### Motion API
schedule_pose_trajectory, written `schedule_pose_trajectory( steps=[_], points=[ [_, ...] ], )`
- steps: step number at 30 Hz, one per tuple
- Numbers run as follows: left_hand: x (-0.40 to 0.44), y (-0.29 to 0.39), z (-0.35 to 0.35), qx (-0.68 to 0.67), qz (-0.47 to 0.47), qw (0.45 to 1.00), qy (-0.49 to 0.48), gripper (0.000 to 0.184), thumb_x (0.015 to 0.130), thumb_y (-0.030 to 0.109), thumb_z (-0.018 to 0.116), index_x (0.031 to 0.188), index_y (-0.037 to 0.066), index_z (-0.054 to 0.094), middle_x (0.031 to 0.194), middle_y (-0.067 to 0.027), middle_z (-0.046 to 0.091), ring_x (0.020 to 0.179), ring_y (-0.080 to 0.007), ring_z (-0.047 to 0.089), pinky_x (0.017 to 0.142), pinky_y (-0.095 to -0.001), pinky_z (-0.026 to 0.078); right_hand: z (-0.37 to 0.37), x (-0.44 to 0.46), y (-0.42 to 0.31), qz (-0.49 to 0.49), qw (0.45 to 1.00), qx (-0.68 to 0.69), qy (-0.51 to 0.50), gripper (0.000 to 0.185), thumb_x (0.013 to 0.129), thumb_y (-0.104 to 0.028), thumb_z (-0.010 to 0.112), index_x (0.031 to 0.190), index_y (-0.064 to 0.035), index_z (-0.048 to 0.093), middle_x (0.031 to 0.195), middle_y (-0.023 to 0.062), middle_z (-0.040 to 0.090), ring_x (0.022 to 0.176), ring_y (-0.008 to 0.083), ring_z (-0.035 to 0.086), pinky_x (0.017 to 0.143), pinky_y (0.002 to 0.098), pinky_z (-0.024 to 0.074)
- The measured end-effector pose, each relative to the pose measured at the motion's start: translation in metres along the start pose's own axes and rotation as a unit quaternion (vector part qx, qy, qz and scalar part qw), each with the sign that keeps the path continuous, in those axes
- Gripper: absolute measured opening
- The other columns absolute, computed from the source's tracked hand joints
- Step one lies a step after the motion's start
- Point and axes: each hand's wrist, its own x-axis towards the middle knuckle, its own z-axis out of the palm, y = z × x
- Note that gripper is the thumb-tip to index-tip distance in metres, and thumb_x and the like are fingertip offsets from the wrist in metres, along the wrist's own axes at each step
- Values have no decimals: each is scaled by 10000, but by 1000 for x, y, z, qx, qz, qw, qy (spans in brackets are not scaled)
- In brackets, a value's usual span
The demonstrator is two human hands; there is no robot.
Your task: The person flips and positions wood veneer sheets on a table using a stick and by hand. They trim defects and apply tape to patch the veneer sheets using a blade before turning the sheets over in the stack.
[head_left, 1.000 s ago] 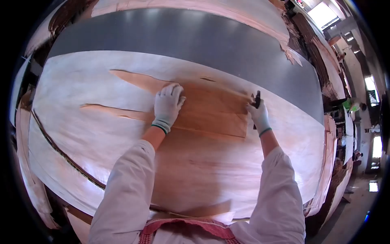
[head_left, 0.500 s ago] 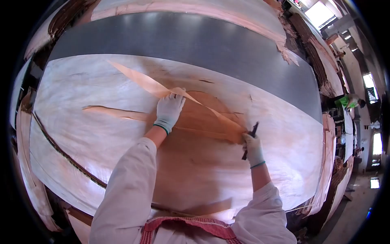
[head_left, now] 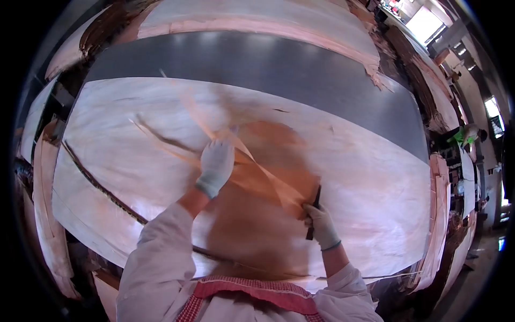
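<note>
A broad pale wood veneer sheet [head_left: 134,172] lies in front of me. My left hand [head_left: 217,163], in a white glove, is closed around thin orange-brown veneer strips [head_left: 263,174] above the sheet's middle. Their left ends fan out past that hand, blurred by motion. In my gloved right hand [head_left: 324,225] is a dark, narrow tool [head_left: 316,197], held upright; its exact kind cannot be made out. The strips' right ends meet at this hand's fingers, apparently pinched there too. The shadow of my head and arms falls on the sheet below.
A dark grey flat surface [head_left: 257,56] runs behind the sheet. Stacks of veneer [head_left: 257,19] stand beyond it, with more stacks [head_left: 437,182] at the right. A dark, narrow strip [head_left: 102,185] lies on the sheet's left. A person in green [head_left: 464,135] is at the far right.
My right hand has moved down and a little left with the tool and strip ends. My left hand has lowered slightly, and the long strip lying at left is now lifted and blurred.
</note>
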Motion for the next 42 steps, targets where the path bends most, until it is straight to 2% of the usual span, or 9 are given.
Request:
schedule_pose_trajectory(
  steps=[6,9,12,16,21,23,24,30,42],
  points=[
    [-188,-5,-84,-321,10,943,-82,388,810,43,547,1196,15,520,1120,-173,563,1021,-356,531,891,-391,420,67,-51,62,107,986,125,-26,97,899,-158,594,937,-82,547,659,-27,480,515,81,456,462,232,382],
    [-249,18,-72,-667,-277,683,-110,401,791,-4,547,1192,-20,536,1082,-192,586,1005,-362,559,884,-389,438,117,-82,94,148,980,85,-105,116,906,-175,585,965,-79,557,718,-23,506,547,66,449,486,226,385],
    [-289,-13,-81,-260,39,965,16,360,831,24,578,1183,-45,551,1049,-154,623,997,-292,593,864,-358,465,163,-119,123,47,974,-26,-221,204,894,-212,608,1033,-70,561,741,-45,539,534,58,454,476,214,377],
    [-320,-59,-117,-737,-404,543,-6,335,884,118,627,1182,-22,565,1123,-57,607,971,-159,596,830,-267,488,185,-163,83,-46,907,-187,-375,322,879,-240,637,1111,-36,545,785,-42,569,598,43,482,521,204,390],
    [-462,-206,-196,-246,-594,766,-19,266,838,107,624,1096,45,603,955,-76,651,835,-221,648,673,-337,537,153,-142,77,-25,942,-133,-308,239,874,-209,645,1004,-28,557,752,2,571,588,60,500,526,208,411],
    [-585,-301,-173,-206,-740,639,49,348,809,294,644,1062,61,588,986,-129,648,849,-281,647,686,-407,521,142,-131,66,-33,944,-208,-254,177,895,-194,615,935,-31,556,761,28,577,591,92,525,537,226,441],
    [-584,-310,-218,171,-709,662,-175,489,790,372,655,1152,65,538,1095,-158,630,952,-316,643,776,-424,522,144,-125,59,-40,944,-239,-223,160,906,-186,600,900,-33,556,765,41,579,593,108,538,543,234,456],
    [-347,-354,-303,26,-274,943,189,524,824,280,667,1253,23,510,1272,-208,519,1215,-356,464,1018,-397,379,210,-94,17,-73,950,-128,-275,270,956,-238,521,849,-2,597,785,54,597,622,114,558,526,265,437],
    [44,-400,-424,-517,-97,759,383,370,941,321,522,1132,12,593,1036,-48,616,939,-126,561,758,-281,486,338,-104,-90,-214,917,-193,-276,197,973,-225,486,976,-51,578,925,31,649,603,97,550,529,232,428]
  ],
)
